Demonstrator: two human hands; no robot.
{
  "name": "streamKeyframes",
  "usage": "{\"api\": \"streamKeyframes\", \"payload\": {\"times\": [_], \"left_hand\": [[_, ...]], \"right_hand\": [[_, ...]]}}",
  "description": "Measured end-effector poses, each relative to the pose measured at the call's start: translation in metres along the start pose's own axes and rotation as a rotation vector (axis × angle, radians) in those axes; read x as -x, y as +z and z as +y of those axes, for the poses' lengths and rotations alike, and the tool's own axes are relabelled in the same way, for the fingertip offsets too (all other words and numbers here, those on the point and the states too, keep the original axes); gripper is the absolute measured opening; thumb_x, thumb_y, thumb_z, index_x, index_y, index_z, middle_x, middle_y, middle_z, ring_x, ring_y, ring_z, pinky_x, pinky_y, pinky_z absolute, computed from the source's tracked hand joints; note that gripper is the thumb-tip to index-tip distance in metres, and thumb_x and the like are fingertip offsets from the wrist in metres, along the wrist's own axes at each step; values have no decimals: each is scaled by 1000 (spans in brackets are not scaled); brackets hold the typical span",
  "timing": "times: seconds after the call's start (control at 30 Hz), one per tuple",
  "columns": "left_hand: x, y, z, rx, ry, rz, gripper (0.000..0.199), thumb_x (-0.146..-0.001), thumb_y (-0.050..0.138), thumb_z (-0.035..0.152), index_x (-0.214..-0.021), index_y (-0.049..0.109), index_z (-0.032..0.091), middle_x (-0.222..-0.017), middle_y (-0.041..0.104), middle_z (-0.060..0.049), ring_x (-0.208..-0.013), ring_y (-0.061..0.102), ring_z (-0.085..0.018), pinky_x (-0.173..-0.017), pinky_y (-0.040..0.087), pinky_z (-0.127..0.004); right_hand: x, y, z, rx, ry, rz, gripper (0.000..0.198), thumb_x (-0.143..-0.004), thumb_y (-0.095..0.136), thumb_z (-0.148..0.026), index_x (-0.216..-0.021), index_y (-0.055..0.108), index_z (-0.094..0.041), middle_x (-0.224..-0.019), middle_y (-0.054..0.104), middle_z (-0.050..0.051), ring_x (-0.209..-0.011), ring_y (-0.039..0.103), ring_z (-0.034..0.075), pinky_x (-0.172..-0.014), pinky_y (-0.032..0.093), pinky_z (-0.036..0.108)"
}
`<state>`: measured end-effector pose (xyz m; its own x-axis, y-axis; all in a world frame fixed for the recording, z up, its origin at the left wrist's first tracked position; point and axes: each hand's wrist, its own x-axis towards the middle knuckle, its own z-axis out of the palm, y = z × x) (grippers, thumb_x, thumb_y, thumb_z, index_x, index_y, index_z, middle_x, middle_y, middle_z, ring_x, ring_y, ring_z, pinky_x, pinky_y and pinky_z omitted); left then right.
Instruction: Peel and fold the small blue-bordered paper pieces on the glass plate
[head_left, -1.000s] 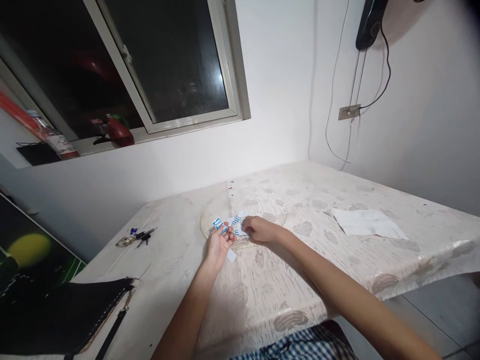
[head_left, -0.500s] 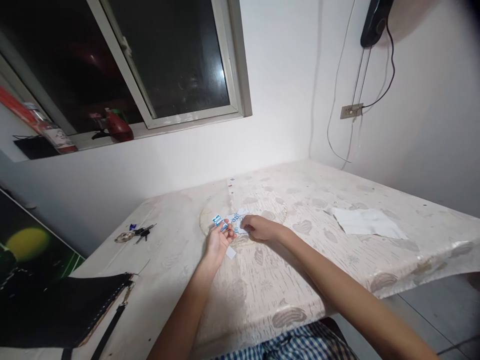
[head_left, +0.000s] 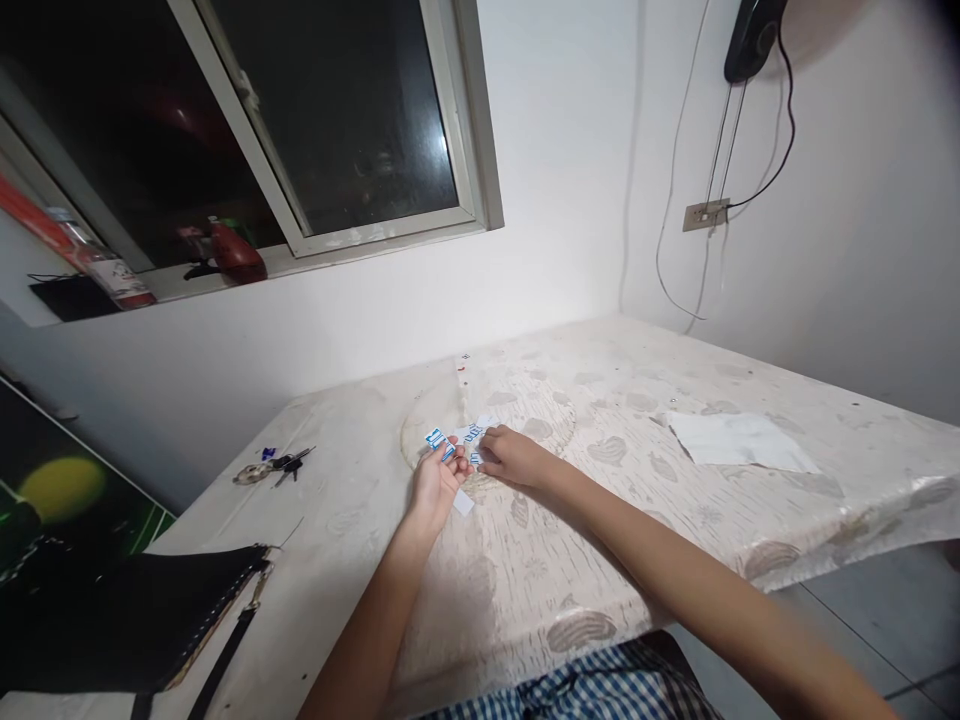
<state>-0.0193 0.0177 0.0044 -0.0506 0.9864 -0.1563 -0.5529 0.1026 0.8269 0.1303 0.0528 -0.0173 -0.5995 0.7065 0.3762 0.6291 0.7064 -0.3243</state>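
A small blue-and-white printed card (head_left: 439,442) is pinched in my left hand (head_left: 433,486), its printed face up. Close on the right, my right hand (head_left: 517,457) reaches down with curled fingers among several blue-and-white printed pieces (head_left: 472,434) on the tablecloth. Whether its fingertips grip one of these pieces is hidden. Below my left fingers a plain white piece (head_left: 463,503) lies flat on the cloth.
A white cloth (head_left: 739,442) lies on the patterned tablecloth (head_left: 600,540) at the right. Keys (head_left: 289,465) and a black bag (head_left: 150,610) are at the left. The wall and window stand behind the table.
My right hand has shifted slightly left and curled more over the printed pieces. My left hand stays in place with the card. The view has moved a little.
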Motion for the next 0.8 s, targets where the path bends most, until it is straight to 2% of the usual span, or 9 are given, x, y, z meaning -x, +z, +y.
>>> {"api": "streamKeyframes", "payload": {"times": [0.2, 0.33, 0.5, 0.8], "left_hand": [[0, 2, 0, -9, -13, 12, 11, -83, 41, 14, -79, 51, 12, -59, 50, -2, -45, 46, -9, -50, 42, -23], [0, 3, -1, -8, -20, 22, 11, -83, 41, 13, -79, 51, 12, -59, 50, -2, -46, 46, -9, -48, 42, -22], [-1, 2, -2, -17, -11, 4, 11, -84, 40, 13, -81, 50, 12, -59, 51, -2, -46, 47, -9, -49, 43, -22], [-1, 0, -1, -43, 3, 12, 9, -84, 41, 14, -83, 49, 11, -59, 51, -1, -46, 47, -9, -50, 43, -22]], "right_hand": [[-1, 8, -5, 123, 33, 29, 23, -88, 40, -21, -87, 60, -10, -90, 56, 13, -89, 50, 19, -75, 38, 27], [-1, 9, -7, 170, 37, 38, 24, -87, 39, -20, -88, 60, -9, -89, 57, 13, -88, 50, 19, -73, 39, 28], [-2, 11, -9, 187, 51, 37, 22, -84, 48, -27, -87, 62, -10, -90, 58, 14, -89, 51, 22, -72, 40, 29], [-4, 5, -19, 278, 150, -2, 23, -84, 39, -17, -88, 61, -10, -87, 61, 13, -82, 56, 21, -65, 40, 27]]}}
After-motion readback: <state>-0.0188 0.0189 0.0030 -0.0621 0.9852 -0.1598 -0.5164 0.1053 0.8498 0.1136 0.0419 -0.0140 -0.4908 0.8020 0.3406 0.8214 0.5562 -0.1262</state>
